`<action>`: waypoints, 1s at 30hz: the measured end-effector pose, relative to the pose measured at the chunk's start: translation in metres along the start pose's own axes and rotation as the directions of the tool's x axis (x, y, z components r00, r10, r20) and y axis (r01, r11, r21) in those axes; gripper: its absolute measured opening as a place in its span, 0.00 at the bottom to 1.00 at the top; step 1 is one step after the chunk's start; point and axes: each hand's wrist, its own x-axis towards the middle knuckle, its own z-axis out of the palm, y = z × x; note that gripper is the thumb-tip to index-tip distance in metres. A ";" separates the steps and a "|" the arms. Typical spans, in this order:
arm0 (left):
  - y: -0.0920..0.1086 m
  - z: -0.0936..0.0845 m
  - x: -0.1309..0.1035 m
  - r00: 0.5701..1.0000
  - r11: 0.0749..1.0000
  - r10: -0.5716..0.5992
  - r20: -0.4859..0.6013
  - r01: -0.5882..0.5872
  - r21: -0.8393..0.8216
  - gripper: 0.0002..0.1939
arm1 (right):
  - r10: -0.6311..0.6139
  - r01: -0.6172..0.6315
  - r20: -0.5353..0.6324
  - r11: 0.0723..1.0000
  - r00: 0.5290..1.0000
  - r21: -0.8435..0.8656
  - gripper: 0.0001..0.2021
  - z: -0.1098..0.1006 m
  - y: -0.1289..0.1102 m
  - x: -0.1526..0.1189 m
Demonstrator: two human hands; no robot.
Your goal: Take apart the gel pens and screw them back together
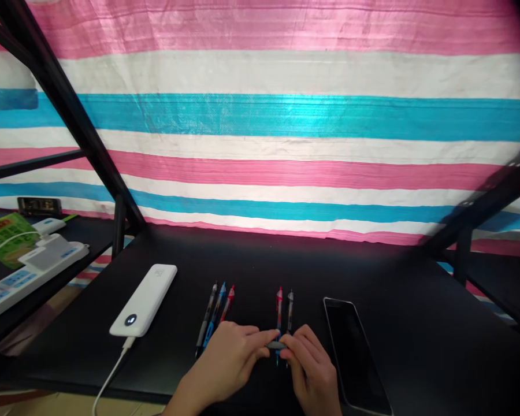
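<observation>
Between the fingertips of both hands lies a short grey piece (276,345), held crosswise over the lower part of a red-topped pen (279,303). My left hand (231,358) pinches its left end, with the index finger stretched along it. My right hand (309,367) grips the right end with thumb and fingers. A black pen (290,303) lies just right of the red-topped one, partly hidden by my right hand. Left of my hands, a black pen (207,318), a blue pen (216,309) and a red pen (228,301) lie side by side, the red one partly covered.
A white power bank (145,300) with a white cable lies on the black table (251,260) at the left. A dark phone (357,358) is right of my right hand. A power strip (34,277) sits at far left. Black frame bars rise on both sides before a striped sheet.
</observation>
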 end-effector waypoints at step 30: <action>0.004 -0.019 0.000 0.964 0.945 -0.247 -0.097 0.218 -0.242 0.08 | -0.045 0.067 0.144 0.986 0.989 -0.152 0.13 -0.015 0.007 0.015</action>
